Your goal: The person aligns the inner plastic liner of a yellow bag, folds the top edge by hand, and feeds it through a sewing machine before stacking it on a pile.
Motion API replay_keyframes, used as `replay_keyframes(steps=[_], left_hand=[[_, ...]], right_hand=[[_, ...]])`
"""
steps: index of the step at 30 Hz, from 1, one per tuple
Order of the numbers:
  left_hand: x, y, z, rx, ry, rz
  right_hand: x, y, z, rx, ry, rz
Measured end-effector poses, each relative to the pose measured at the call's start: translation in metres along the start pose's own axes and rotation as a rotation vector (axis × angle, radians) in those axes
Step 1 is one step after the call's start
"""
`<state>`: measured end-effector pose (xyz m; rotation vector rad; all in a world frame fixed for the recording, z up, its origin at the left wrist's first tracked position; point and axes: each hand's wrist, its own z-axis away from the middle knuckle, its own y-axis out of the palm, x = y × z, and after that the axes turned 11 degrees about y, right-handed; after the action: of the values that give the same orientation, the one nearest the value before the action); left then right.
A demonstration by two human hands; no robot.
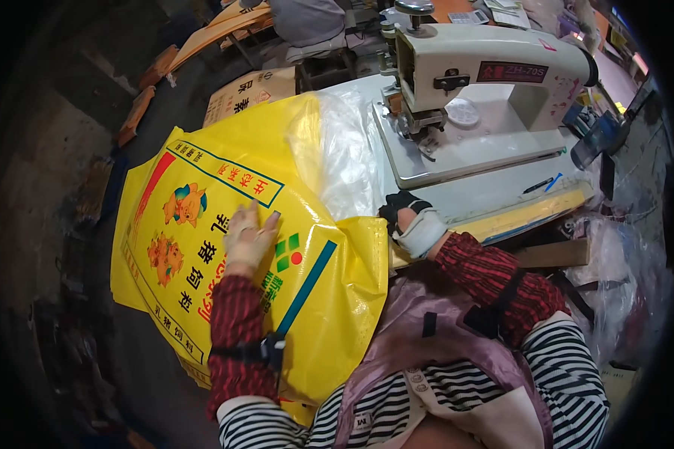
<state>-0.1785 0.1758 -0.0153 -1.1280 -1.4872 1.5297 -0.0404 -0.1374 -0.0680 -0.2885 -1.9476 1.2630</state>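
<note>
A large yellow woven sack (318, 322) with printed cartoon pigs, a green-and-red emblem and coloured bands lies across the left and middle, draped over the table edge toward my lap. Clear plastic film (344, 150) shows at its far right side. My left hand (249, 238), in a pale glove, rests flat on the printed face, fingers spread. At the sack's right corner is my right hand (416, 223), in a black-and-white glove, its fingers curled. What lies inside those fingers is hidden. Just beyond stands a white sewing machine (494, 56), its needle area apart from the sack.
On the white table (494, 196) lie a black pen (538, 185) and a blue tool (553, 182). A yellow strip (517, 213) runs along the front edge. Brown paper sacking (269, 86) lies behind the sack. A person (307, 22) sits at the back. Crumpled clear plastic (621, 269) hangs at right.
</note>
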Motion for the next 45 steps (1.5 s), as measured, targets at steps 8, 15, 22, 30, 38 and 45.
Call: replay_keyframes(steps=[8,15,22,30,38,45], left_hand=[[-0.028,0.023,-0.024,0.277,-0.243,-0.041],[0.066,0.036,0.125,-0.782,-0.389,0.263],[0.072,0.102,0.381,-0.635,-1.007,2.218],[0.022,0.168,0.421,-0.827,-1.071,2.107],[0.065,0.165,0.527,-1.056,-1.175,0.735],[-0.022,0.160,0.600,-0.217,-1.564,0.000]], right_hand=[[-0.058,-0.028,0.034,0.039,0.086,0.068],[-0.090,-0.027,0.027,0.121,0.234,-0.751],[-0.045,-0.028,0.012,0.414,0.319,-0.620],[-0.023,-0.022,0.010,0.223,0.295,-0.304],[0.054,0.044,0.047,0.702,0.215,-0.767],[0.108,0.083,0.058,0.757,-0.191,-0.525]])
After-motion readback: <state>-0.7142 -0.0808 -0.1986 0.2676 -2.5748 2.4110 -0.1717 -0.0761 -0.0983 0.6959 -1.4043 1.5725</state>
